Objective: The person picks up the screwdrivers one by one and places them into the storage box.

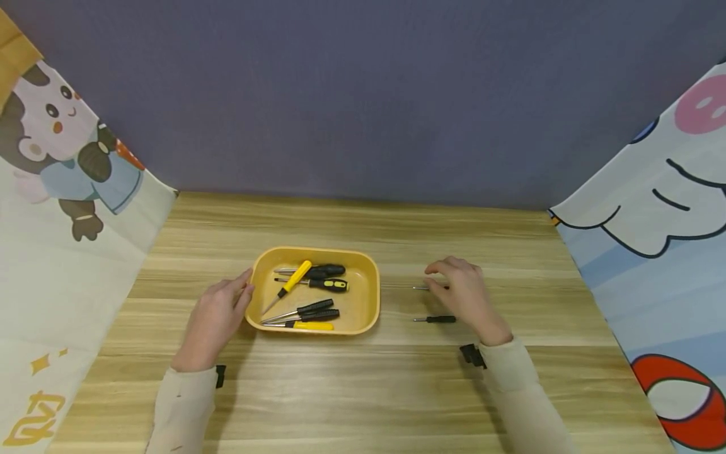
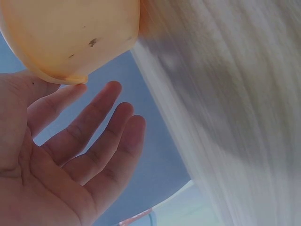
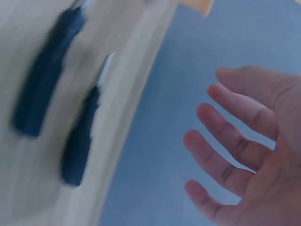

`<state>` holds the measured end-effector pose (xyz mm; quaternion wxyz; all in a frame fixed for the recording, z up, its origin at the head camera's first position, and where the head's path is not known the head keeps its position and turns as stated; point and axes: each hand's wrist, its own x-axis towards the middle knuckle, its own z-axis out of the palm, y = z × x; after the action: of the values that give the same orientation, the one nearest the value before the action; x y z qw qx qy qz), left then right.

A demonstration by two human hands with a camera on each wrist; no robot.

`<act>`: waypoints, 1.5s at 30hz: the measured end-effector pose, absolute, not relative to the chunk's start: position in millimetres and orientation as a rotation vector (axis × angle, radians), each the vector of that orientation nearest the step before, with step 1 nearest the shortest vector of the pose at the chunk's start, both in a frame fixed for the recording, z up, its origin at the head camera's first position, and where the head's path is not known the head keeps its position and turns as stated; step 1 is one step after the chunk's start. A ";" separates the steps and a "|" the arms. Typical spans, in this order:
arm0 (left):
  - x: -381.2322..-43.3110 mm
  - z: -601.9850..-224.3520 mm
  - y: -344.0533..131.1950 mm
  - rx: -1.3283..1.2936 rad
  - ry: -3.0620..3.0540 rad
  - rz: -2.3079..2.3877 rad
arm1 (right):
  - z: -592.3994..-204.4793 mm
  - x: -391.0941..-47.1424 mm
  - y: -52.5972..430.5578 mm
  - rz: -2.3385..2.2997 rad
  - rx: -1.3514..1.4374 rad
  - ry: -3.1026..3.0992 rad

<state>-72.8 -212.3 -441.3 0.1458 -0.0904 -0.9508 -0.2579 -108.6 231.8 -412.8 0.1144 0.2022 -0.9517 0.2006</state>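
A yellow plastic tray (image 1: 378,296) holds several screwdrivers, among them a yellow-handled screwdriver (image 1: 298,275) and a black-and-yellow one (image 1: 329,285). At its left end, my left hand (image 1: 212,318) pinches the rim; the left wrist view shows thumb and index finger at the tray's edge (image 2: 94,42), other fingers spread below. My right hand (image 1: 467,296) hovers over a small screwdriver (image 1: 421,288) whose handle it mostly hides. A black-handled screwdriver (image 1: 441,320) lies just nearer. In the right wrist view both screwdrivers lie apart from the loosely bent, bare fingers (image 3: 221,122).
All this stands on a wood-grain table (image 1: 363,391). A dark blue-grey panel (image 1: 363,101) rises behind it. Cartoon-printed sheets border the left (image 1: 68,252) and right (image 1: 669,277) sides.
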 end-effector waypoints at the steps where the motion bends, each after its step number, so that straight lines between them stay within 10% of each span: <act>1: -72.8 -441.3 -212.2 -0.261 -2.736 -0.744 | -415.1 -108.6 235.8 0.580 0.584 -2.793; 45: -71.9 -439.4 -211.4 -0.256 -2.765 -0.728 | -460.5 -116.2 282.1 0.546 0.403 -3.067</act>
<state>-71.9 -211.4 -439.4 0.1351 -0.0884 -0.9543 -0.2513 -116.2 282.1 -460.5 0.0001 0.1283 -0.9764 0.1739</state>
